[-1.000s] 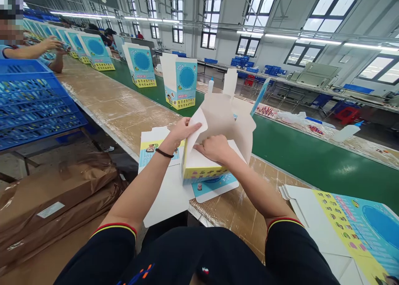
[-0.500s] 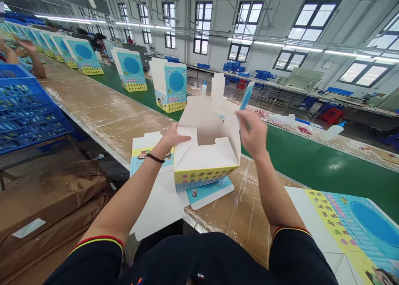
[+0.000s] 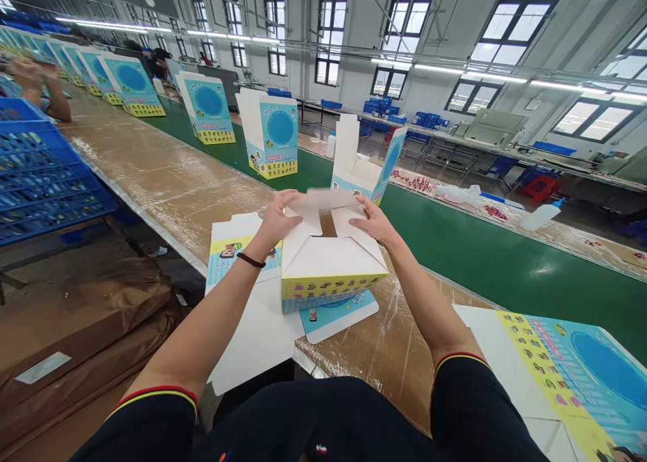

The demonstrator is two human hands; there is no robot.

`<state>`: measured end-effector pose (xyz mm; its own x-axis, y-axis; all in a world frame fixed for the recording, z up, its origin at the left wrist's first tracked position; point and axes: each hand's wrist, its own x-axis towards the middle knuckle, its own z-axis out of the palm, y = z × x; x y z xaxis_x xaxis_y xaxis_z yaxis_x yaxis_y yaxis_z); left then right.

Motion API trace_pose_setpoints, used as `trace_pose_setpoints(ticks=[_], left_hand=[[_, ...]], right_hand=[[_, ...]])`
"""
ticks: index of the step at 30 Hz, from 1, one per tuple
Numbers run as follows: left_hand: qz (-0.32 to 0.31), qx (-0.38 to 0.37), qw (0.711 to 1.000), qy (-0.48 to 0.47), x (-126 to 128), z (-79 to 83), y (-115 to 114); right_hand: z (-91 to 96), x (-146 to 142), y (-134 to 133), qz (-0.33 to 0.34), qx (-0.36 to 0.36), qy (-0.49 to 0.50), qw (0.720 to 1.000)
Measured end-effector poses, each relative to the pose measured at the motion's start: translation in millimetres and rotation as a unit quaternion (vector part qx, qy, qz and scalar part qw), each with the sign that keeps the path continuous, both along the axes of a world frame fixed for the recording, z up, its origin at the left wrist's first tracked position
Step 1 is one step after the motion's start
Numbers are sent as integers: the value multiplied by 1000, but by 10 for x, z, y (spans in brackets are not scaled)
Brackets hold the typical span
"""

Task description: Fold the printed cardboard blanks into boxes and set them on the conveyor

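Observation:
In front of me a printed cardboard box (image 3: 333, 285) lies on the table, its white flaps uppermost. The two side flaps and the near flap are folded inward, leaving a small gap in the middle. The far flap, blurred, stands up at the back edge. My left hand (image 3: 278, 221) grips the box's far left corner, thumb on the left side flap and fingers at the far flap. My right hand (image 3: 374, 221) grips the far right corner the same way, thumb on the right side flap. Flat printed box blanks (image 3: 247, 314) lie under and beside the box.
Beyond the table runs a green conveyor belt (image 3: 455, 246) carrying a row of open-topped boxes (image 3: 279, 135); one box (image 3: 388, 157) stands just behind my hands. More blanks (image 3: 546, 374) lie right. At left are a blue crate (image 3: 45, 172) and a co-worker's hands (image 3: 38, 78).
My right hand has moved left and down from the raised right side onto the box corner. The right side flap now lies folded inward, and the far flap has tipped up toward me.

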<state>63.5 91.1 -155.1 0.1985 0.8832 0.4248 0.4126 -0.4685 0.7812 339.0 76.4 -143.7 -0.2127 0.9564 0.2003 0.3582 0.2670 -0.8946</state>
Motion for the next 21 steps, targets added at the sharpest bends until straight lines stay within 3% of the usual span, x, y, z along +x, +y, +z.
trace_pose_setpoints(ticks=[6,11,16,19,21], left_hand=[[-34,-26,997,59,35,134,-179],[-61,-40,974,214,44,271,-138],[-35,-35,929,367,97,319,-81],[-24,-29,912,409,133,337,-106],[-31,-30,913,405,144,353,-124]], right_hand=[[-24,9,-22,-6,44,-16,999],[142,-42,-24,33,41,-219,974],[239,-238,-135,-30,20,-346,938],[220,-278,-138,-35,29,-356,933],[178,-241,-73,-23,38,-311,949]])
